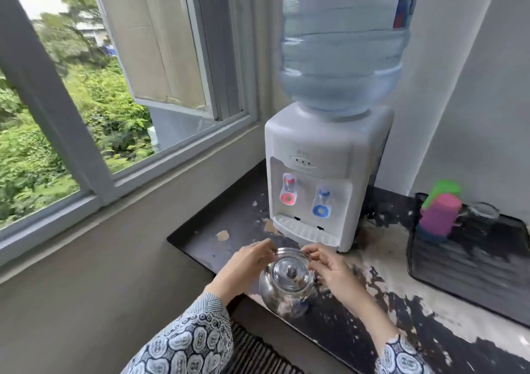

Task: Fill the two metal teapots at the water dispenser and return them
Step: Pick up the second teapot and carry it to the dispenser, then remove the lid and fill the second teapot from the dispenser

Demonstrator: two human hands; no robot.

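Teapot (288, 283): polished metal, lid on, knob up; stands upright on the worktop (372, 310) at its near edge, directly in front of the dispenser (324, 178) and just short of its drip tray (304, 230). Only one teapot in view. Handle (291, 252): bail type, tipped toward the far side, spanning left to right. Left hand (249, 262): fingers curled about the handle's left end. Right hand (329, 267): fingers pinched on the handle's right end, palm beside the pot's right flank. Both hands equally near; pot lies between them. Taps: red (288, 193) at left, blue (321, 206) at right, both beyond and above the pot. Judgement: lid must come off, then the pot goes forward and up under a tap. Bottle (341, 41): seated atop dispenser, partly full. Tray (430, 270) with cups (438, 216): far right, well apart.
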